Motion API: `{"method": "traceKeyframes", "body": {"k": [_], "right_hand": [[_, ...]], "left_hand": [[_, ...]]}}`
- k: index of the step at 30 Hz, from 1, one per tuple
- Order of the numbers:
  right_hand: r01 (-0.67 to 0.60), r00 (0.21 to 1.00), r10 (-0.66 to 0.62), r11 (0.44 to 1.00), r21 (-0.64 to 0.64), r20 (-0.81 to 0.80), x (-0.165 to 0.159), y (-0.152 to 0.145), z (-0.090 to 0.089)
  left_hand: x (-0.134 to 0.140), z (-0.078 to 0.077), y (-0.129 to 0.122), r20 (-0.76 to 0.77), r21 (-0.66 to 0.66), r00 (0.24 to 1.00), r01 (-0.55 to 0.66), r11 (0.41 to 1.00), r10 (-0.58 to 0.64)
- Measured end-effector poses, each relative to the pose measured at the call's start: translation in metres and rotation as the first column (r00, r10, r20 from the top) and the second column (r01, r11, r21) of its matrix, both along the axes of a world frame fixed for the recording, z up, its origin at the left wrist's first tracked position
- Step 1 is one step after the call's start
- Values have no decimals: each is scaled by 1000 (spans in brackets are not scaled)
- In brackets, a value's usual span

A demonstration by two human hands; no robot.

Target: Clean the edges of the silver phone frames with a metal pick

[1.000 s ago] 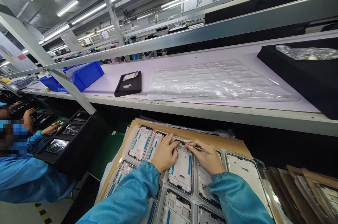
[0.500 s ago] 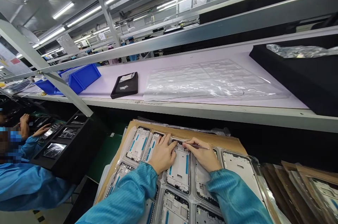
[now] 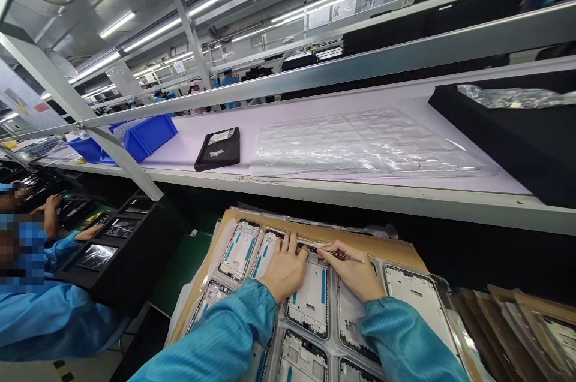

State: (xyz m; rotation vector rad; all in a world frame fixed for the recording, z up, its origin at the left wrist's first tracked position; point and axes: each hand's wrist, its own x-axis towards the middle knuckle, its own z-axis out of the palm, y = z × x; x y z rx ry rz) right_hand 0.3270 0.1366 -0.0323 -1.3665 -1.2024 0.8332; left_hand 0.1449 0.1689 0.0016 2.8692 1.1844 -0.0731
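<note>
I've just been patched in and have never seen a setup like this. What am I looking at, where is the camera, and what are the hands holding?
There is no machine: a person works bare-handed, filmed by a camera on their head looking down. The left hand lies flat on a white phone frame in a clear tray of such frames. The right hand pinches thin tweezers at that frame's top edge. Above, a shelf carries a stack of empty clear trays, a black tray and blue bins. A co-worker's sleeve shows on the left.

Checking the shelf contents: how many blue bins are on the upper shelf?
2, side by side at the shelf's left end: one blue bin, another blue bin left of it, partly hidden behind the slanted metal bar. More may be hidden.
</note>
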Motion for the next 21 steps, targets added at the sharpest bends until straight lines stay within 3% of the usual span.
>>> {"method": "traceKeyframes", "body": {"k": [8,12,16,19,21], "right_hand": [[24,996,-24,1000,0,-85,2,2,-6],[117,982,-121,993,-31,-148,6,4,-3],[103,979,-109,994,-41,-173,8,6,5],[125,975,-130,991,-36,-183,9,6,12],[159,966,-162,987,-32,-200,9,6,15]], "left_hand": [[2,7,-1,-32,35,999,-17,999,18],[9,4,1,-24,34,999,-28,999,29],[16,8,3,17,8,999,-48,999,48],[2,18,-8,56,-18,997,-48,999,49],[-20,21,-22,118,-102,993,-16,995,28]]}}
